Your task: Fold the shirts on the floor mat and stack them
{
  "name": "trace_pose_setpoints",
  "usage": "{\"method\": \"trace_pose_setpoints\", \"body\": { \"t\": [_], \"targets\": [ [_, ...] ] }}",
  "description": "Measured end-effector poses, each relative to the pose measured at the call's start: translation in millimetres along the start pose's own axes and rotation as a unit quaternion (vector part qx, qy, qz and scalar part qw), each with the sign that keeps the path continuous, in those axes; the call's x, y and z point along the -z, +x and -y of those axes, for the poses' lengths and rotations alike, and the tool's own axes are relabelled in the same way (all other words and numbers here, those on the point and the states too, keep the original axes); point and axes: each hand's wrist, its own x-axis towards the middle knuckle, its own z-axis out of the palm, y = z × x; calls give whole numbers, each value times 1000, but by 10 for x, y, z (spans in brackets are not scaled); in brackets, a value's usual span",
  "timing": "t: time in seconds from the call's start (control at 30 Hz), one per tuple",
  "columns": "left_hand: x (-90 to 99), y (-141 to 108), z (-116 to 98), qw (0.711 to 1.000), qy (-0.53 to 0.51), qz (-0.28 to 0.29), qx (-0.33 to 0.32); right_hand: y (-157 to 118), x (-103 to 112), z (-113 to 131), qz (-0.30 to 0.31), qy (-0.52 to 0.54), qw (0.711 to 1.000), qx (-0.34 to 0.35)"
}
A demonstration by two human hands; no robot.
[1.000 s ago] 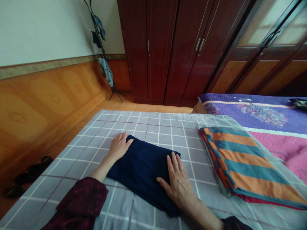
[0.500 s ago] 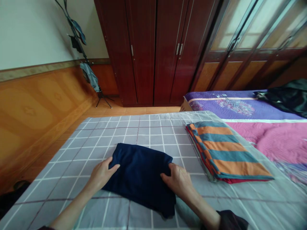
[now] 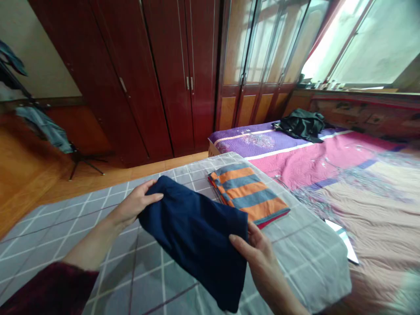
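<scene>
A folded dark navy garment (image 3: 197, 236) hangs between my two hands, lifted above the checked grey sheet (image 3: 108, 262); its exact kind I cannot make out. My left hand (image 3: 138, 202) pinches its left edge, thumb on top and fingers underneath. At the right edge my right hand (image 3: 257, 249) grips it the same way, thumb on the near face. Just beyond the cloth lies a folded stack with an orange and blue-grey striped piece (image 3: 249, 190) on top and a red layer below, partly hidden by the navy cloth.
To the right is a bed with a purple and pink cover (image 3: 288, 162), bearing a black garment (image 3: 302, 124) and a white flat object (image 3: 343, 240). Dark red wardrobes (image 3: 164, 78) line the back. A coat stand (image 3: 77, 159) with clothes stands at the left.
Both hands have raised the navy garment off the sheet, and it now tilts nearer the striped stack. The view has swung to the right, showing more of the bed and a window.
</scene>
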Motion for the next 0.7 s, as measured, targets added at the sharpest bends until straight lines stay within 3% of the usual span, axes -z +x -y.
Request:
{"method": "trace_pose_setpoints", "body": {
  "t": [0.1,0.2,0.27,0.33,0.43,0.5,0.57,0.63,0.7],
  "targets": [
    [-519,671,-440,994,-17,74,-78,120,298,307,-86,13,993,74],
    [-1037,1307,-706,982,84,96,-141,368,562,398,-159,12,977,142],
    [-1346,1651,-725,968,177,75,-164,538,748,296,-205,-13,967,153],
    [-1597,1883,-619,955,239,47,-170,629,953,114,-229,-56,965,114],
    [-1860,1975,-352,932,310,21,-188,540,1262,-79,-249,-179,951,49],
    [-2010,1897,-205,911,348,30,-219,412,1407,-38,-307,-336,887,74],
    [-2183,1776,-114,891,370,60,-256,366,1455,116,-344,-487,788,155],
    [-2381,1674,-50,865,393,102,-293,483,1404,272,-314,-576,715,242],
    [-2567,1629,37,833,442,135,-305,745,1304,321,-243,-631,678,289]
  ]
}}
